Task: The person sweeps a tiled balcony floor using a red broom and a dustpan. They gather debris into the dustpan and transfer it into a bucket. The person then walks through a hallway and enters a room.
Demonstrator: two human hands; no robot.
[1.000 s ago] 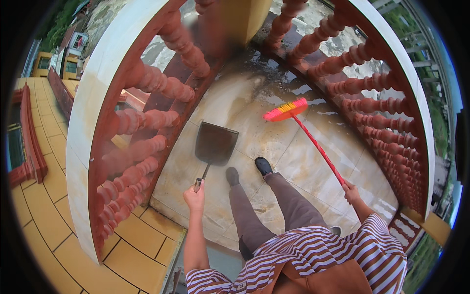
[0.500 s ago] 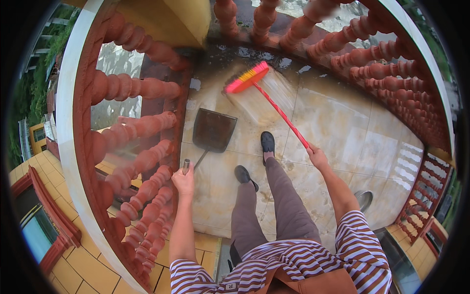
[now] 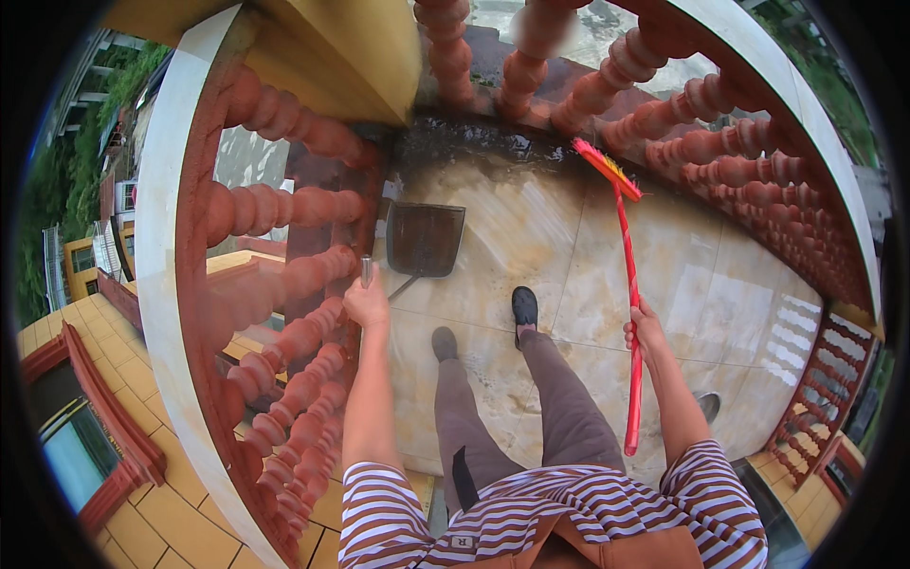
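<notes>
My right hand [image 3: 646,332] is closed around the red, spiral-striped handle of a broom [image 3: 627,251]. The broom's pink and yellow bristle head [image 3: 607,171] is at the far side, close to the foot of the balusters; whether it touches the floor I cannot tell. At the left railing, my left hand [image 3: 367,299] grips the long handle of a dustpan, its metal end showing above the fist. The dark, flat dustpan [image 3: 426,240] lies beside the left balusters, its pan apparently on the floor.
Dark, wet dirt [image 3: 474,140] covers the far corner of the tiled floor [image 3: 607,379]. Red baluster railings [image 3: 284,204] with a pale top rail close in the left and far sides. A yellow pillar [image 3: 351,57] stands at the corner. A round metal object [image 3: 708,406] sits near my right forearm.
The broom head has swung right, away from the middle of the floor toward the far balusters, and its handle end now shows below my right hand. My left hand has moved forward.
</notes>
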